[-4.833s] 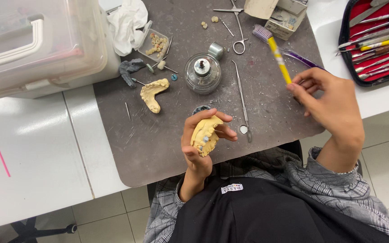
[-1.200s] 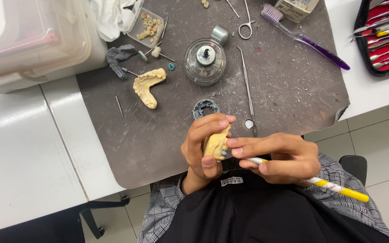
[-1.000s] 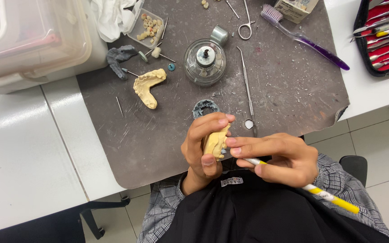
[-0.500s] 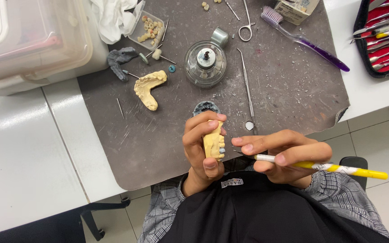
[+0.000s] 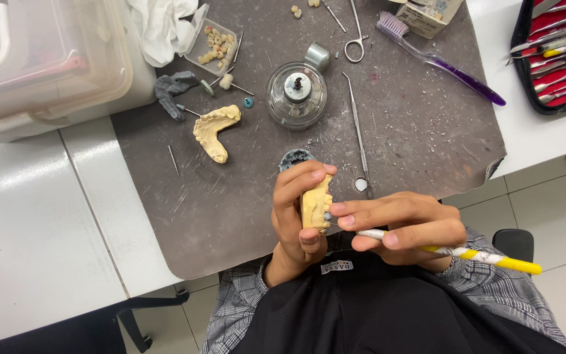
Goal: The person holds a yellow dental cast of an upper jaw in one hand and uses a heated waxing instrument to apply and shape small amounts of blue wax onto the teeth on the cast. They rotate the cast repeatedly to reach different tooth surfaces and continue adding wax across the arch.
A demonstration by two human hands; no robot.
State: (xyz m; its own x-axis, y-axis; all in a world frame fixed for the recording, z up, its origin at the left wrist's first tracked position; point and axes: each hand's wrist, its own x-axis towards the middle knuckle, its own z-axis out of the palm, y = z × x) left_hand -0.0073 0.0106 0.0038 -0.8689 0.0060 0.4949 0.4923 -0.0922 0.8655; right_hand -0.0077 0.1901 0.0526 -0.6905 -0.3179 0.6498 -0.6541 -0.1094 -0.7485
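While my left hand [image 5: 299,219] wraps around the yellow plaster jaw cast [image 5: 315,204], its fingers are curled over the top edge and its thumb is pressed against the lower end, so the cast is pinched upright just above my lap, at the near edge of the grey work mat [image 5: 230,196]. My right hand [image 5: 404,226] is closed in a pen-style pinch on a yellow-and-white striped tool [image 5: 466,252]; its forefinger tip rests against the side of the cast, and the handle runs out to my right. The working tip of the tool is hidden between my fingers and the cast. On the mat, well apart from both hands, a second jaw cast [image 5: 214,131] lies flat, a glass spirit burner [image 5: 296,95] stands beyond it, a slim metal instrument [image 5: 357,128] lies lengthwise beside the burner, and a purple toothbrush [image 5: 443,59] lies at the far right. A red instrument case [image 5: 558,49] sits open on the white table [image 5: 40,229].
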